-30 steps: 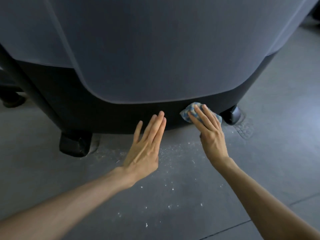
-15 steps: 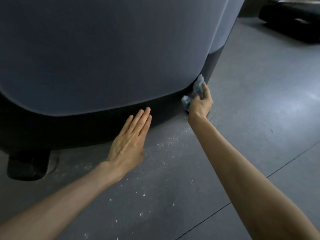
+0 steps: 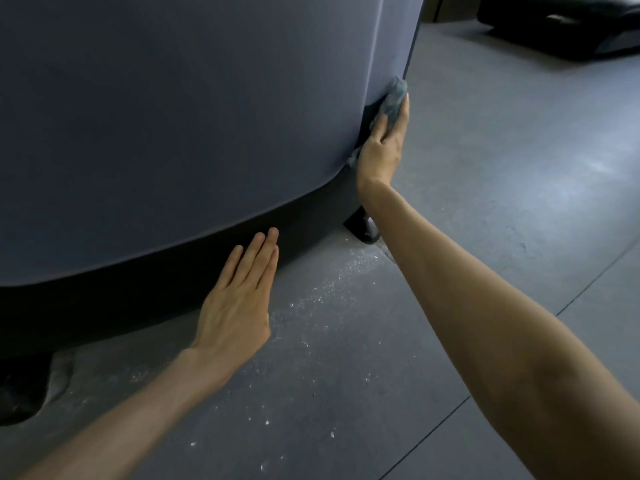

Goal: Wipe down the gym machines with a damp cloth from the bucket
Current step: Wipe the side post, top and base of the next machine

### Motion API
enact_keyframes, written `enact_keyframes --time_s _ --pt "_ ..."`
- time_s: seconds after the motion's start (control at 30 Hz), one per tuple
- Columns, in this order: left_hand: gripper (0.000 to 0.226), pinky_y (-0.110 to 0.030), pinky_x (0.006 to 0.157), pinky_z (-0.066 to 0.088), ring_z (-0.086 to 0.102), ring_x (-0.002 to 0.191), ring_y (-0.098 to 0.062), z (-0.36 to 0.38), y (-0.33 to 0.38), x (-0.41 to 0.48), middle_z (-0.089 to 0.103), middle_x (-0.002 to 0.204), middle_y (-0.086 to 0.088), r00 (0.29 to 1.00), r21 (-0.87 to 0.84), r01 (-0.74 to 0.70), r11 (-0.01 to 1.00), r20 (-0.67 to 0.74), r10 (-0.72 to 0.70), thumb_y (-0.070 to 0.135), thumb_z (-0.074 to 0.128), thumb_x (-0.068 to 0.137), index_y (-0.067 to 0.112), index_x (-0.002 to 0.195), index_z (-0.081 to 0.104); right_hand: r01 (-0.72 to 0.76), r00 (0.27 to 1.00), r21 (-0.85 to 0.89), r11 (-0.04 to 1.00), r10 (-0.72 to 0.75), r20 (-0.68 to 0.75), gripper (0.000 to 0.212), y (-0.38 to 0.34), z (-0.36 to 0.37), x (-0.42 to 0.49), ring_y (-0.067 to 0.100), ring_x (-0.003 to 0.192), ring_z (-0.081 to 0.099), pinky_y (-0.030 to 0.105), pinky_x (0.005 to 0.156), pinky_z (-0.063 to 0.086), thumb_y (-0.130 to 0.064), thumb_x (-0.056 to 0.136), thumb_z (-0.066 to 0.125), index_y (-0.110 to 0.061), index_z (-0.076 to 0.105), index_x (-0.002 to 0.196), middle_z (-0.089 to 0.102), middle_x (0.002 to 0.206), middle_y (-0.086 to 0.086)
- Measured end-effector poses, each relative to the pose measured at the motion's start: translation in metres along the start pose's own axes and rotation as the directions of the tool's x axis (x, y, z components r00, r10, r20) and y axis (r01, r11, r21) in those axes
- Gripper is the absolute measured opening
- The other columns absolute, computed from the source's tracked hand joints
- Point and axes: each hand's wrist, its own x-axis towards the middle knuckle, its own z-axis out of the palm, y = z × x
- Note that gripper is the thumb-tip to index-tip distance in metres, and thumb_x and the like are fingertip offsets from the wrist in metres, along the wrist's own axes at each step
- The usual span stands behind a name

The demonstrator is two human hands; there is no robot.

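Observation:
A large grey-blue gym machine housing point(image 3: 173, 116) with a black lower skirt fills the left and top of the view. My right hand point(image 3: 382, 147) presses a blue cloth point(image 3: 394, 95) flat against the machine's right corner edge, fingers straight, most of the cloth hidden beneath the palm. My left hand point(image 3: 239, 299) hovers flat and empty near the black skirt, fingers straight and together. No bucket is in view.
A black foot point(image 3: 363, 226) of the machine stands under the right corner, another dark foot point(image 3: 20, 389) at the lower left. White specks litter the grey floor point(image 3: 485, 237). A dark piece of equipment point(image 3: 561, 26) lies at the top right.
My right hand has slid the cloth along the black skirt to the right and then up the machine's corner edge. The view has turned right. My left hand stays flat near the skirt.

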Motion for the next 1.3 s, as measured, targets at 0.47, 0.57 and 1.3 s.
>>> enact_keyframes --time_s 0.47,0.57,1.3 --pt "0.086 -0.041 0.118 0.006 0.009 0.147 -0.024 0.005 -0.006 -0.003 0.013 0.158 -0.012 0.999 -0.134 -0.032 0.991 -0.03 0.028 0.001 0.065 0.066 0.001 0.145 0.032 -0.12 0.99 -0.018 0.993 0.118 -0.079 0.047 0.028 -0.002 0.002 0.021 0.112 0.058 0.03 0.095 0.049 -0.014 0.104 0.037 -0.022 0.031 0.149 0.049 0.142 0.008" --pt "0.081 -0.041 0.118 0.005 0.007 0.147 -0.022 0.004 -0.007 -0.005 0.014 0.159 -0.01 0.997 -0.19 -0.034 0.981 -0.077 0.02 -0.004 0.059 0.068 0.003 0.144 0.034 -0.527 0.849 0.046 0.849 0.528 -0.024 0.047 0.054 -0.01 -0.021 0.02 0.097 0.058 0.024 0.082 0.051 -0.014 0.105 0.032 -0.027 0.029 0.15 0.048 0.141 0.011" --pt "0.071 -0.04 0.119 0.006 0.01 0.147 -0.024 -0.005 -0.028 -0.032 0.018 0.157 -0.012 0.982 -0.242 -0.066 0.968 -0.186 0.02 -0.015 0.051 0.07 0.002 0.138 0.045 -0.338 0.933 0.006 0.941 0.336 -0.127 0.048 0.023 -0.005 -0.089 0.015 0.123 0.052 0.014 0.101 0.035 -0.003 0.099 0.046 -0.022 0.045 0.143 0.053 0.14 0.003"
